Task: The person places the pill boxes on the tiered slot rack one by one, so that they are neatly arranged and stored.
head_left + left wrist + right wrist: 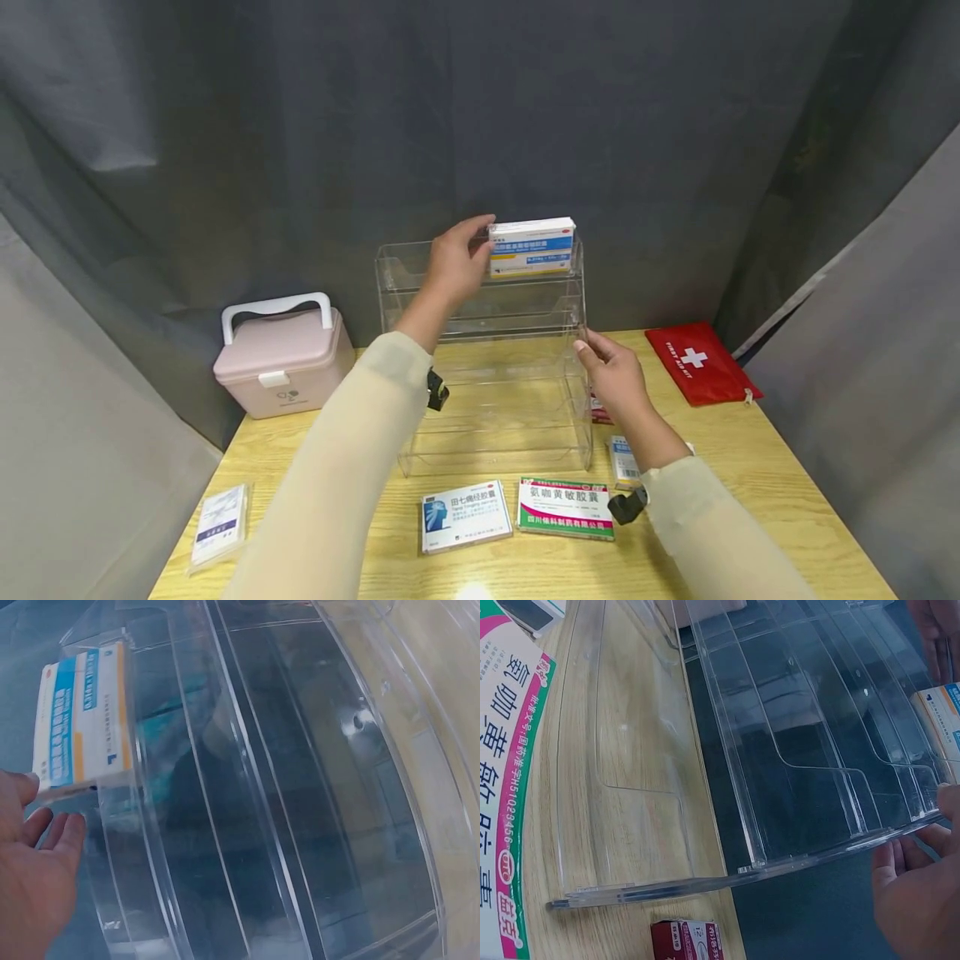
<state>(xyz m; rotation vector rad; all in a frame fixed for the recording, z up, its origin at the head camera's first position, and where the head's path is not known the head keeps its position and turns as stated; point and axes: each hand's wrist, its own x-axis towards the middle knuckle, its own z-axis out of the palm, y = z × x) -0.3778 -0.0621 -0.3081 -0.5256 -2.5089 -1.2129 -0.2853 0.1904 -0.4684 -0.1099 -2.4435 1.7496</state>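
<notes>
A white, blue and yellow medicine box (531, 248) stands in the top tier of a clear tiered display rack (491, 461), at the right end. At the left end of that box is my left hand (456, 260), one fingertip right at its corner, the other fingers apart from it in the left wrist view. My right hand (617, 375) holds the rack's right side panel; in the right wrist view its thumb and fingers (904, 859) lie on either side of the clear edge. The lower tiers hold no boxes.
In front of the rack lie a blue-and-white box (467, 517) and a green-and-pink box (566, 508). To the right are a small white-blue box (624, 462), a dark red box (688, 940) and a red first aid pouch (701, 364). A pink case (281, 358) and white packet (220, 523) stand left.
</notes>
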